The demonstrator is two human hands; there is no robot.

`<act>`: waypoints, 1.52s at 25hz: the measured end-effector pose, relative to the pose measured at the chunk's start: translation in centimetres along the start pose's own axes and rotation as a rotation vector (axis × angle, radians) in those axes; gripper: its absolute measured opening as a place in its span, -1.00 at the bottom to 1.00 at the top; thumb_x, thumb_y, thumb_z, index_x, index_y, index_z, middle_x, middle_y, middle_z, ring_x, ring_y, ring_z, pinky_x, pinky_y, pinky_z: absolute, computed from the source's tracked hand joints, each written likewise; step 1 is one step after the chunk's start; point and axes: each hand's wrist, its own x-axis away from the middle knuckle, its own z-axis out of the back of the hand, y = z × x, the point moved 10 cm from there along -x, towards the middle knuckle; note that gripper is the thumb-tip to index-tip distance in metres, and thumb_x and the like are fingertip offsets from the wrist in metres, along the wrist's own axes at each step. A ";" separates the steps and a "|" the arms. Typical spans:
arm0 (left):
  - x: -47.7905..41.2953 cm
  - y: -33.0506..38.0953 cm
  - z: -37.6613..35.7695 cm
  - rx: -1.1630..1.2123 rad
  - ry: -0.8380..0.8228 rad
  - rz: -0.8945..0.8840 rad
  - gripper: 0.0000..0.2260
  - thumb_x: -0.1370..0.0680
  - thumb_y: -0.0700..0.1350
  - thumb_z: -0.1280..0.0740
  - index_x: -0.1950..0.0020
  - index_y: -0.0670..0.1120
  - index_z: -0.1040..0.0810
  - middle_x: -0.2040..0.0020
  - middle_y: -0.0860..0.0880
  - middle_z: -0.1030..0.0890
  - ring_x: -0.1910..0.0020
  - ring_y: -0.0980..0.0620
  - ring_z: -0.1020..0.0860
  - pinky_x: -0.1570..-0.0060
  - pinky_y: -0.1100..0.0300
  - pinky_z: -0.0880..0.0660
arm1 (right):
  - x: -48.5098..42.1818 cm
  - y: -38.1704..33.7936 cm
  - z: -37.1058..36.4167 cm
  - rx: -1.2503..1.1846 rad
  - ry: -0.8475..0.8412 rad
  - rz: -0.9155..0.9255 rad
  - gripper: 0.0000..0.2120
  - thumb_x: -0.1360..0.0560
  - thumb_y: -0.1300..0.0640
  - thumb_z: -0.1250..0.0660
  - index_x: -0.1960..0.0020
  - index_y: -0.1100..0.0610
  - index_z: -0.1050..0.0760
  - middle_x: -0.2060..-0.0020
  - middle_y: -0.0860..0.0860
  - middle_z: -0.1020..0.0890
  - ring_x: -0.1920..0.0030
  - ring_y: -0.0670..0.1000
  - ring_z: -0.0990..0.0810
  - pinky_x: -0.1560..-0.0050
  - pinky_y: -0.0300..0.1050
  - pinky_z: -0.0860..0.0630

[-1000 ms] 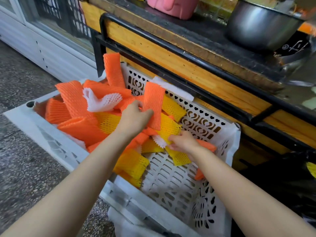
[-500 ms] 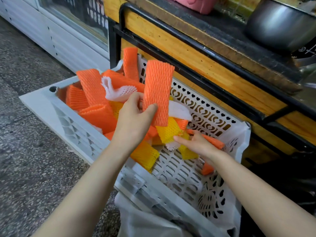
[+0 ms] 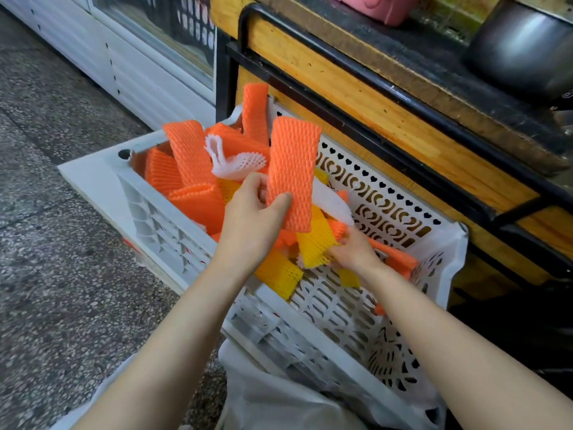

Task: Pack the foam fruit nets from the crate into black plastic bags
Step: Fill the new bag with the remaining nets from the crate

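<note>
- Left hand (image 3: 251, 212) still pinches the orange net (image 3: 293, 172) between thumb and fingers, now raised higher.
- Right hand (image 3: 353, 252) has reached a yellow net (image 3: 313, 243) in the crate (image 3: 161, 225); grip unclear.

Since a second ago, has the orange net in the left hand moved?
Yes: the left hand lifted the orange net upward; its top now clears the far rim of the crate.
</note>
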 end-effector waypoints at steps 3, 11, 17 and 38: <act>0.0 -0.1 -0.1 -0.014 -0.019 -0.011 -0.93 -0.52 -0.15 -0.31 0.14 -0.03 -0.44 0.26 0.03 -0.51 0.27 0.06 -0.51 0.17 0.05 -0.47 | 1.5 0.1 1.4 0.011 0.020 0.027 -0.70 -0.45 0.37 -0.31 -0.16 0.20 -0.47 -0.12 0.13 -0.57 -0.03 0.09 -0.59 -0.02 -0.02 -0.58; 0.8 -0.8 -1.3 -0.236 -0.036 -0.020 -0.81 -0.53 -0.22 -0.27 -0.07 -0.16 -0.30 0.25 0.06 -0.43 0.33 0.12 -0.43 0.43 0.36 -0.36 | 9.5 -3.5 7.6 -0.270 0.084 0.186 -0.65 -0.51 0.27 -0.32 -0.21 -0.04 -0.39 -0.07 -0.01 -0.61 -0.04 -0.04 -0.63 -0.04 -0.03 -0.59; 3.7 -3.3 -9.1 0.334 -0.483 0.332 -0.52 -0.52 0.15 -0.20 -0.27 -0.16 -0.43 -0.07 -0.10 -0.60 0.03 -0.01 -0.60 -0.03 0.07 -0.54 | 13.3 -7.5 5.0 0.022 -0.084 0.434 -0.40 -0.46 0.37 -0.33 -0.36 -0.12 -0.30 -0.21 -0.22 -0.46 -0.14 -0.39 -0.44 0.01 -0.46 -0.47; 2.3 -1.1 -5.5 0.430 -0.266 0.117 -0.76 -0.61 -0.09 -0.21 -0.29 0.02 -0.38 -0.18 -0.05 -0.58 -0.11 -0.05 -0.58 -0.15 -0.12 -0.50 | 12.5 -9.3 6.4 -0.406 -0.044 0.316 -0.74 -0.51 0.16 -0.30 -0.17 -0.05 -0.42 -0.04 0.00 -0.67 -0.06 -0.04 -0.64 -0.11 -0.05 -0.56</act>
